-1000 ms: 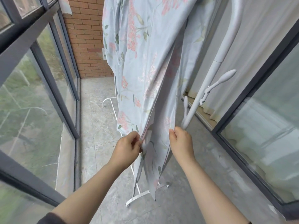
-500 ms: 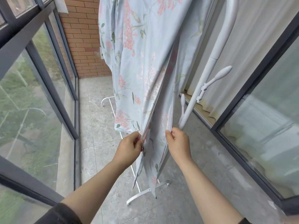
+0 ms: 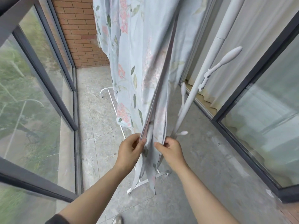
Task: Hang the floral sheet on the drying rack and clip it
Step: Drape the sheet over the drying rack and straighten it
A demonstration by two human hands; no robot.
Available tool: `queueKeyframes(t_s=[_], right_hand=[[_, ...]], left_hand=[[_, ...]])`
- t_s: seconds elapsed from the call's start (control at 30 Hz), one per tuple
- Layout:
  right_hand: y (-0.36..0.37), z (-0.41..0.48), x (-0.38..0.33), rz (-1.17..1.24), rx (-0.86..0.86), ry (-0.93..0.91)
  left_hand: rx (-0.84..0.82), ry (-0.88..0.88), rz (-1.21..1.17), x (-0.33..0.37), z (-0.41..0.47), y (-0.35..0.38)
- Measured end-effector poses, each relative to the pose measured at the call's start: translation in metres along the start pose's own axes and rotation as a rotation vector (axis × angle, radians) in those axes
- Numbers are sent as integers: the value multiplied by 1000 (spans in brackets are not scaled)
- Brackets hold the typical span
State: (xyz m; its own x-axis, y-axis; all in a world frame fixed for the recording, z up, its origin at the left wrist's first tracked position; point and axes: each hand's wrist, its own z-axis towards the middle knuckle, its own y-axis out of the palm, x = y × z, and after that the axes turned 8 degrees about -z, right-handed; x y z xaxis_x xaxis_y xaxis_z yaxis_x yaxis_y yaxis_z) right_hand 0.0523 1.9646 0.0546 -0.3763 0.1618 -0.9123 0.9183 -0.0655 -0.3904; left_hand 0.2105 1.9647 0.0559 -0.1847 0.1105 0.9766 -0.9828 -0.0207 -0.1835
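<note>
Since a second ago the two hands have drawn closer together at the lower hem of the sheet, the right hand having shifted inward from the rack pole. The left hand pinches one hanging layer between thumb and curled fingers; the right hand pinches the neighbouring layer the same way, with only a narrow fold of cloth between them. The sheet hangs over the rack from beyond the top of the view, its side edges running down together to the hands. Its long axis is upright and its two loose corners point at the floor, ending just above the rack's white foot. A glazed window wall closes in the left side, a dark-framed sliding door the right, and a brick wall stands at the far end. Bare floor lies open on both sides of the sheet.
</note>
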Motion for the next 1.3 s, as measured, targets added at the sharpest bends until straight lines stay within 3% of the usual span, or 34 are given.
queueKeyframes(t_s=[0.07, 0.2, 0.33, 0.43, 0.6, 0.67, 0.87, 0.93, 1.03, 1.13, 1.3], right_hand=[[2, -1, 5, 6, 12, 14], [-3, -7, 22, 32, 15, 49], [-6, -16, 48, 16, -27, 92], [-2, -26, 57, -36, -58, 118], [5, -51, 75, -1, -82, 170], [3, -62, 85, 9, -76, 171], [-4, -92, 88, 84, 35, 150], [-7, -103, 84, 88, 58, 115], [-14, -120, 84, 96, -33, 86], [-17, -137, 84, 45, -158, 171], [-11, -169, 91, -12, -82, 244]], left_hand=[[-66, -11, 113, -10, 4, 0], [-193, -88, 98, -23, 0, -5], [-103, -144, 76, -32, -21, -4], [-189, -150, 94, -35, -40, 5], [-169, -207, 72, -54, -71, 10], [-126, -240, 47, -56, -82, 7], [215, -264, -4, -44, -118, 12], [242, -237, -84, -38, -131, 11], [153, -366, -120, -36, -144, 7], [112, -468, -57, -37, -154, 0], [-54, -435, 57, -40, -187, -25]])
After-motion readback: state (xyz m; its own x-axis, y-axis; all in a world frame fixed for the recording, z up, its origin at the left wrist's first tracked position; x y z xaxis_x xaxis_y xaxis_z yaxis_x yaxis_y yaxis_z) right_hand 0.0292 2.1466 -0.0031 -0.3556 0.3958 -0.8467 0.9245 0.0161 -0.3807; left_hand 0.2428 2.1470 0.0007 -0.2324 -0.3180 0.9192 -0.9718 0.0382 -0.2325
